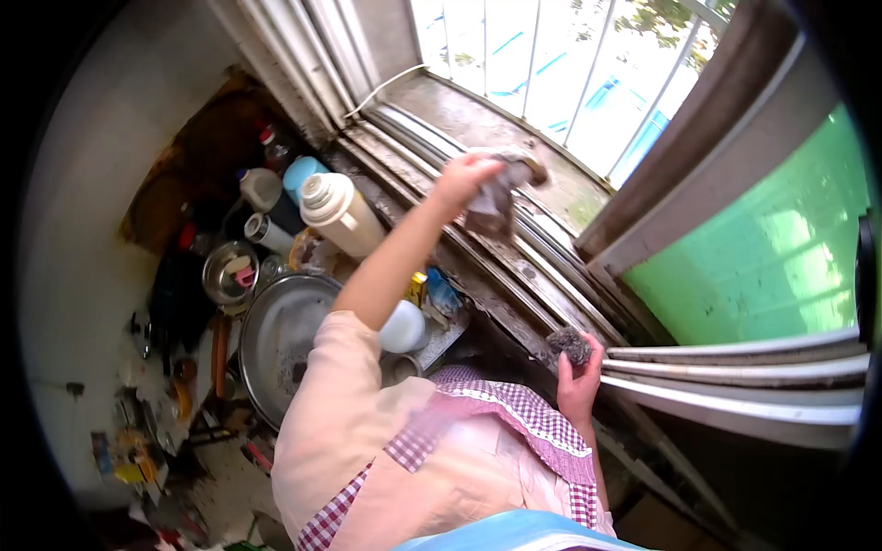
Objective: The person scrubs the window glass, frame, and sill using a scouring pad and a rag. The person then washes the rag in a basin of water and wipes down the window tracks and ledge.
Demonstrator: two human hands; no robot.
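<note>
My left hand (462, 177) is stretched out to the dirty window sill (459, 115) and grips a crumpled grey cloth (491, 209), which it presses against the sliding window tracks (514, 266). My right hand (581, 384) is lower and nearer my body. It holds a dark steel-wool scrubber (570, 343) at the near end of the same tracks, beside the window frame rails (735, 372). I wear a pink top and a checked apron (514, 413).
A cluttered counter lies to the left, with a large metal basin (276, 340), a white flask (340, 213), a white cup (402, 328), a small steel bowl (228, 273) and bottles. A green window panel (763, 257) stands at the right. Bars cross the bright window (588, 64).
</note>
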